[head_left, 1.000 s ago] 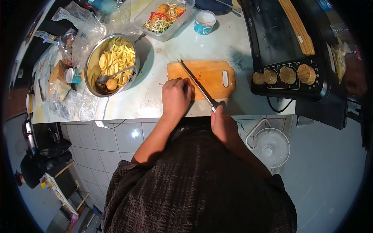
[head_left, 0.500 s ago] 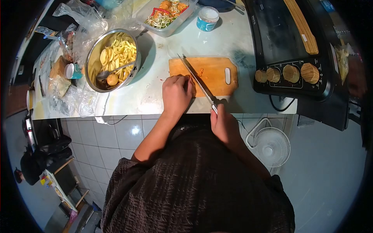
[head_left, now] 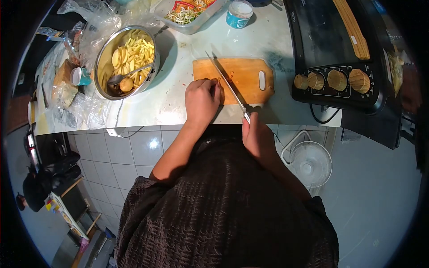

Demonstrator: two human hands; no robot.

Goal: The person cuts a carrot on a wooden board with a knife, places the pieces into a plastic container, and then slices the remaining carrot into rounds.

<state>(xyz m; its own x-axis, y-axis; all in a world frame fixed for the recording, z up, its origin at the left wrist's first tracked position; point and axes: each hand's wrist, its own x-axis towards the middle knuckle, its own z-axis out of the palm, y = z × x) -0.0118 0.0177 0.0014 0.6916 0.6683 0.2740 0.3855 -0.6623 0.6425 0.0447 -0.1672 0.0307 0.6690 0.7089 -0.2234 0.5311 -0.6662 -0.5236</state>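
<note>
On a wooden cutting board my left hand is closed, fingers curled over the board's left part. A small orange vegetable piece, perhaps carrot, shows at its fingertips; the rest is hidden under the hand. My right hand grips the handle of a long knife. The blade slants up and left across the board, just right of my left fingers, its tip past the board's far edge. Thin orange-red shreds lie beside the blade.
A metal pot with pale yellow sticks and a spoon stands left. Behind are a plastic box of sprouts and shreds and a blue-white tub. A black oven with wooden knobs stands right. Plastic bags lie far left.
The whole view has shifted slightly, with the table things sitting higher in the picture. Both hands keep their hold, and the knife lies in nearly the same place over the board.
</note>
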